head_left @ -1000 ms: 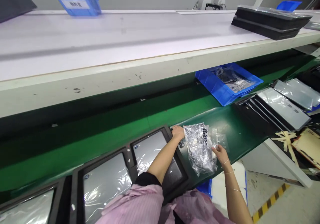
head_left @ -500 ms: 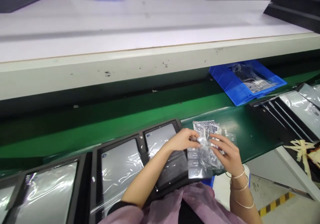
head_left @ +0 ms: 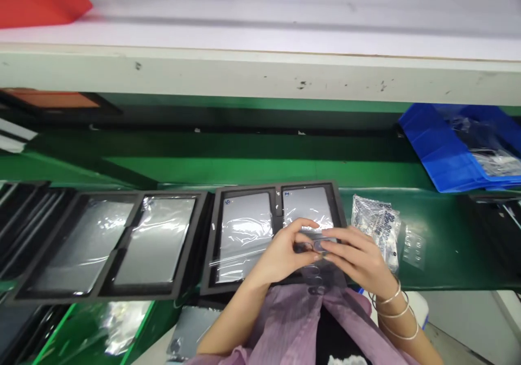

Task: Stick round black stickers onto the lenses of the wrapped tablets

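Note:
My left hand (head_left: 290, 250) pinches the upper left part of a clear plastic sheet (head_left: 319, 279) with several rounded shapes on it. My right hand (head_left: 361, 257) has its fingertips closed on the same sheet from the right. The sheet hangs down in front of the purple clothing, its lower part see-through. Just beyond my hands lies a black foam tray (head_left: 278, 199) holding two flat grey panels (head_left: 246, 221) in clear film, each with a small dark mark in one corner. To the right of my right hand rest printed clear bags (head_left: 376, 221) and another small clear sheet (head_left: 414, 247).
Another foam tray (head_left: 106, 294) with film-covered panels lies to the left, near stacked dark trays (head_left: 28, 229). A blue bin (head_left: 431, 148) with bagged items stands at the right. Above the green work surface (head_left: 244, 169) runs a white shelf (head_left: 228, 74), a red object (head_left: 40, 1) on it.
The view has swung left. My hands and the clear sheet have moved from over the printed bags to the front of the right-hand foam tray. The bags now lie uncovered.

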Demonstrator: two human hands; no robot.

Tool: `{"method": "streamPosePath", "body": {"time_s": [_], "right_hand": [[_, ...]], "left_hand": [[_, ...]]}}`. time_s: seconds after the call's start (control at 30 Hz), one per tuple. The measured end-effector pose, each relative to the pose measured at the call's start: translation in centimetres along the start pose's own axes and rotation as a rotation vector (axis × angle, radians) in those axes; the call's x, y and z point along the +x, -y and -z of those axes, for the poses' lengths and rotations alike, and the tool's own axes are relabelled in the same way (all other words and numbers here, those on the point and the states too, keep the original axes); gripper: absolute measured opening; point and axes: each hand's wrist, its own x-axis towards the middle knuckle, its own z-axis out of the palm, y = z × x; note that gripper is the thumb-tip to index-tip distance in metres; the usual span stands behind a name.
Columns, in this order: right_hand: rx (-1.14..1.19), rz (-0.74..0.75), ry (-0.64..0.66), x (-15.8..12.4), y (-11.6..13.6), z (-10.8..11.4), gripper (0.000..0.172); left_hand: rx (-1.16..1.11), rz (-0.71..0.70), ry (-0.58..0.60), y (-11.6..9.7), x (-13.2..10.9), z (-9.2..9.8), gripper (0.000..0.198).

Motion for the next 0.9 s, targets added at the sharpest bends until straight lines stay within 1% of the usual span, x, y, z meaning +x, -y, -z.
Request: {"method": "streamPosePath", "body": {"time_s": [0.07,0.13,0.2,0.27,0.37,0.5,0.6,0.7,0.77,0.9], "right_hand": [[0.023,0.049,0.082,0.4,0.2,-0.6,0.027],[0.087,0.053,0.128,0.7,0.4,-1.1,0.024],[0.176,0.036,0.173,0.9,0.5,-1.4,0.022],[0.25,-0.008,0.194,1.0,0.8,-1.8,0.02],[0.246,-0.051,0.155,1.2,1.3,-2.5,0.018],[0.001,-0.05,0.071,1.4,2.2,-3.7,0.018],[-0.143,-0.068,0.026,1.4,2.7,-4.5,0.016],[-0.135,-0.104,-0.004,1.4,3.0,-5.1,0.014],[-0.097,-0.142,-0.041,1.5,3.2,-5.5,0.015],[-0.032,-0.235,-0.133,1.8,3.7,-6.3,0.021]], "left_hand": [[-0.089,-0.014,0.028,0.3,-0.8,0.3,0.049],[-0.136,-0.043,0.042,0.5,-1.6,0.6,0.051],[-0.098,-0.091,0.033,0.7,-2.3,1.0,0.05],[-0.006,-0.135,-0.002,0.7,-2.8,1.2,0.048],[0.176,-0.152,-0.06,0.5,-3.3,1.3,0.043],[0.384,-0.167,-0.166,0.3,-3.8,1.1,0.046],[0.463,-0.223,-0.226,0.6,-4.0,1.0,0.049],[0.551,-0.313,-0.264,1.4,-4.2,0.9,0.049],[0.623,-0.404,-0.347,2.2,-4.2,0.7,0.048],[0.728,-0.564,-0.625,3.7,-3.9,-0.4,0.045]]}}
